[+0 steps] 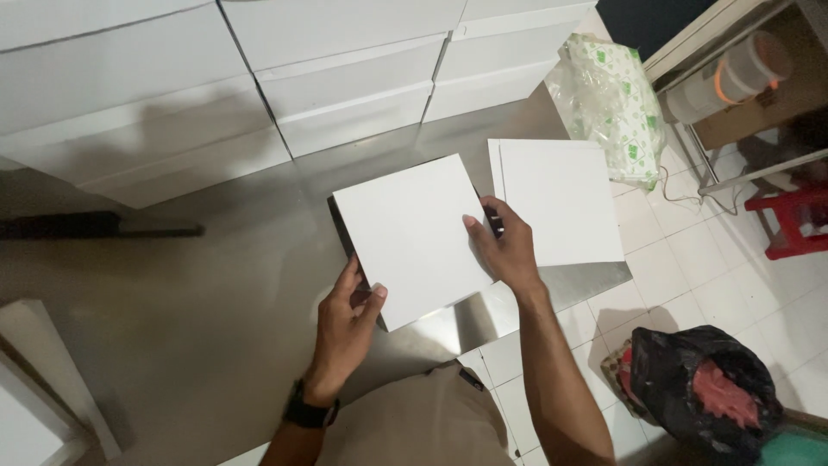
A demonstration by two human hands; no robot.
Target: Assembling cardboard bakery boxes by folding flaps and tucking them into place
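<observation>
left hand (345, 324) and right hand (504, 250) on tilted square white card (410, 237), corner toward camera

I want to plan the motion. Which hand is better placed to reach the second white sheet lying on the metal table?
The right hand. It grips the right edge of the held white card, right beside the flat white sheet. The left hand holds the card's lower left corner, farther away.

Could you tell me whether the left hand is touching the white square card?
Touching: the head view shows the left hand pinching the white card at its lower-left corner.
</observation>
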